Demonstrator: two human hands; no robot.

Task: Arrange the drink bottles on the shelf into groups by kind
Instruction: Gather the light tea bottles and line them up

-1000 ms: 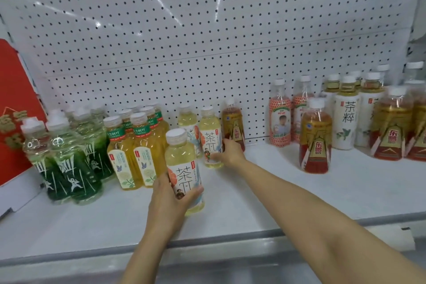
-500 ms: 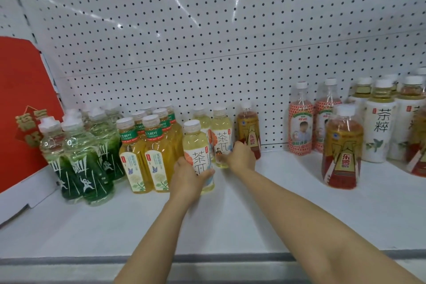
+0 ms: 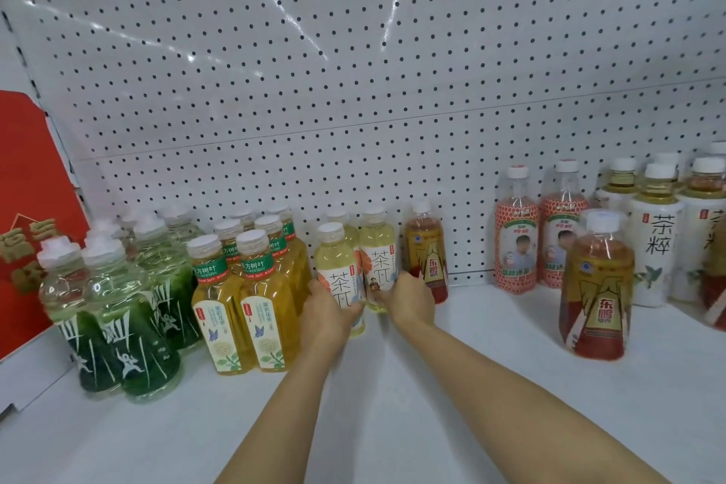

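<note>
The left hand [image 3: 324,316] is wrapped around the lower body of a pale tea bottle [image 3: 338,271], which stands upright on the shelf [image 3: 451,385]; the bottle rises at 12 o'clock from the hand. The right hand [image 3: 408,299] grips the base of a second pale tea bottle [image 3: 378,251], standing just beside the first at its 2 o'clock. A brown bottle [image 3: 426,248] stands at 1 o'clock from the right hand. At 9 o'clock stand yellow bottles [image 3: 267,303], then green bottles [image 3: 129,314]. At 3 o'clock a large brown bottle [image 3: 597,287] stands alone, with orange-netted bottles [image 3: 516,236] and white-labelled bottles [image 3: 656,244] behind. A white pegboard [image 3: 353,71] backs the shelf. A red box [image 3: 27,208] sits far left.
</note>
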